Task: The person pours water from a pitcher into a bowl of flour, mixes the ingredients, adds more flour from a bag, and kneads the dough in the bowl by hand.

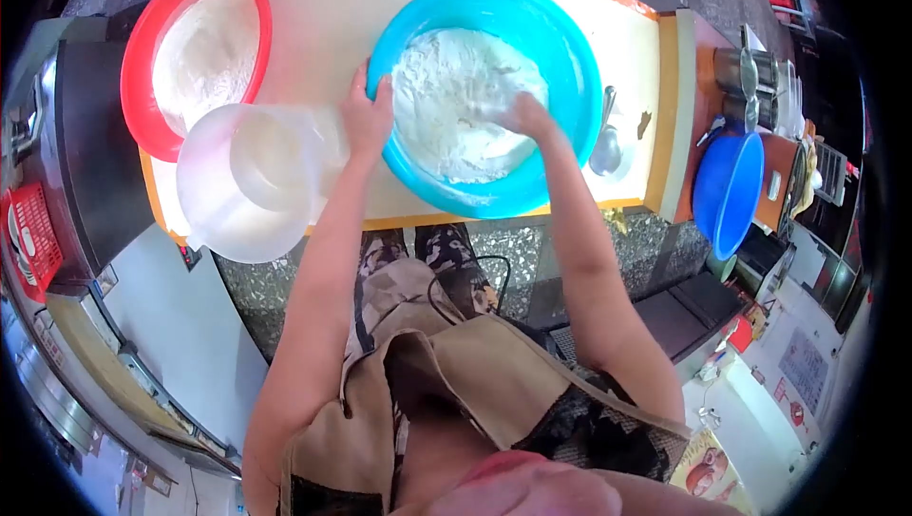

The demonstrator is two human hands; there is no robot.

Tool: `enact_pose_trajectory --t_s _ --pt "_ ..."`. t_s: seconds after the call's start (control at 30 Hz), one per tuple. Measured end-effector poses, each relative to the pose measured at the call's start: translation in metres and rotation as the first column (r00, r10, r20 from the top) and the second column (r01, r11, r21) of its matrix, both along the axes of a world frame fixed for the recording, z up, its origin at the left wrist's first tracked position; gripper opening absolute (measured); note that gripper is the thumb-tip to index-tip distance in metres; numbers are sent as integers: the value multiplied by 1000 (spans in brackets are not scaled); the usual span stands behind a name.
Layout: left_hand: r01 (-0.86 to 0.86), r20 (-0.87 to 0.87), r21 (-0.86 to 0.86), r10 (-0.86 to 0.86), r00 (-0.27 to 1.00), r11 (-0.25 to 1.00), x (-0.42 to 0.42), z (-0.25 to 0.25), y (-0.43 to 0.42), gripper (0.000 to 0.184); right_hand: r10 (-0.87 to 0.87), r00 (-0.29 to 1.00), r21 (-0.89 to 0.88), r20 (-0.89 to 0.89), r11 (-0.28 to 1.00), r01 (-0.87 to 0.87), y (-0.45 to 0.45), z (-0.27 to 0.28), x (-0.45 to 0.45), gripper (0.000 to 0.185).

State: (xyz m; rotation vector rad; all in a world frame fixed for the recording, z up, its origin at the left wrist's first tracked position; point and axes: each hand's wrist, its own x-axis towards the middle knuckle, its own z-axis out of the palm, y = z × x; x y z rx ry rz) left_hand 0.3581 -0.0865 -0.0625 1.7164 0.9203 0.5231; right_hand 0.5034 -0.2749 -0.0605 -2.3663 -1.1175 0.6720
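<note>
A wide turquoise basin (579, 69) stands on the white-topped table, holding a mass of white flour (446, 69). My left hand (369, 112) grips the basin's left rim. Inside the basin, my right hand (521, 117) is in the flour at the right of the mass; its fingers are coated white and blurred, so their pose is unclear. To the left is a red basin (136, 79) with more flour (209, 60) in it. In front of that stands a translucent plastic pitcher (247, 231). A metal ladle (606, 150) lies just right of the turquoise basin.
The table (313, 3) has an orange edge. A deep blue bowl (729, 198) and metal pots (736, 69) are off to the right. A dark cabinet (104, 136) and a red plastic basket (33, 240) stand at the left. My legs are against the table's near side.
</note>
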Motion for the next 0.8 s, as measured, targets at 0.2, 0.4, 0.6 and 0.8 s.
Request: enact_pose_trajectory --t_s 0.2,0.4,0.6,0.8 --pt "22 15 -2 -22 1000 1000 2 -1 -2 35 323 794 -765 514 591 255 23 -141 -41 44" --pt "115 -157 18 -111 981 993 -6 -2 0 41 -204 949 -180 -241 970 163 -4 2 2 42" --pt "287 -259 -264 -354 899 921 -69 -6 -13 45 666 -271 -184 -695 199 963 7 -18 -31 47" --pt "522 -433 -282 -593 679 805 -174 48 0 44 351 -364 -261 -863 307 915 4 -34 -49 49"
